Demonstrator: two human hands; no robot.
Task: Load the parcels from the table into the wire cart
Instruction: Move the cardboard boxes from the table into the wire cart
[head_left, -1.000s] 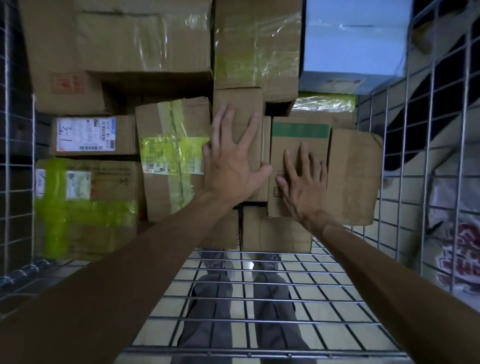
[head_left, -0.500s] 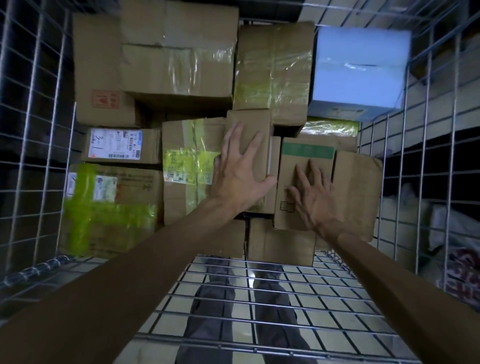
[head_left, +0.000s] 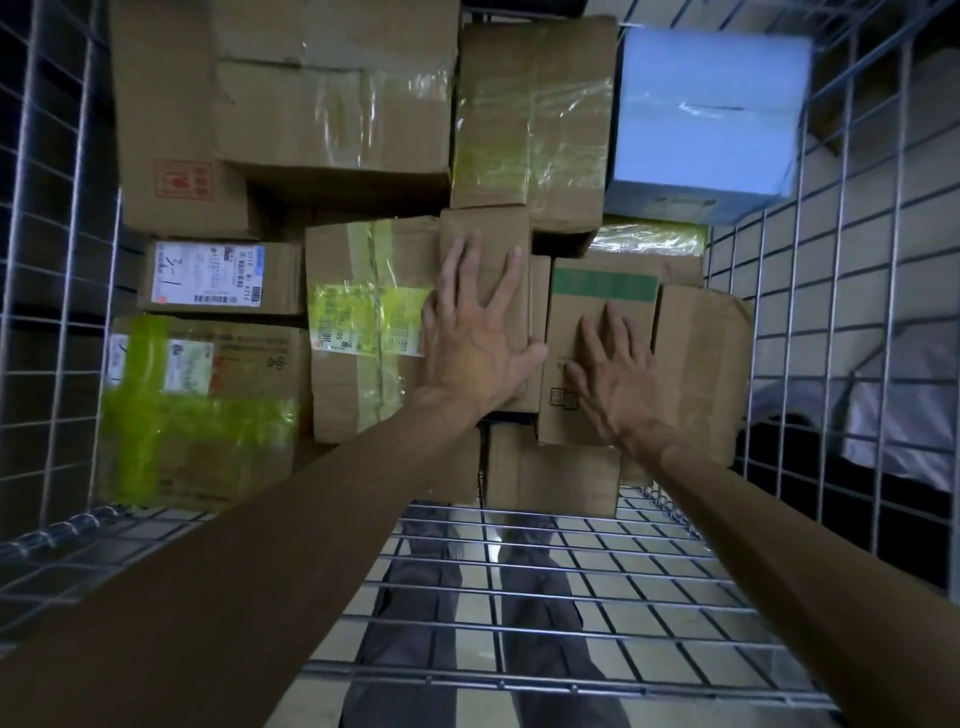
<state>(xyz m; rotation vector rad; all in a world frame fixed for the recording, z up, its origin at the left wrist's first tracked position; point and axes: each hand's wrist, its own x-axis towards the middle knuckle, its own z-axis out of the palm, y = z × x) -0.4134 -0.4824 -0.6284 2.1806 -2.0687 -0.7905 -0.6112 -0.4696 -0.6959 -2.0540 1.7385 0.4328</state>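
Cart (head_left: 519, 603) floor nearest. Beyond it, two hands, both flat, fingers spread wide, gripping nothing. Left hand (head_left: 475, 353) presses the narrow box (head_left: 485, 223). Right hand (head_left: 618, 384) presses the green-band box (head_left: 602, 286) just beside it, toward the right wall. Both boxes sit directly under the palms, long axes running away from the person. Parcels (head_left: 332, 104) are stacked to the far edge: roughly fourteen, overlaps hide some.

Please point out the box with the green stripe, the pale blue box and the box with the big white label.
box with the green stripe (head_left: 602, 286): head view, on the stripe.
pale blue box (head_left: 709, 111): head view, on its broad face.
box with the big white label (head_left: 208, 275): head view, on the label.
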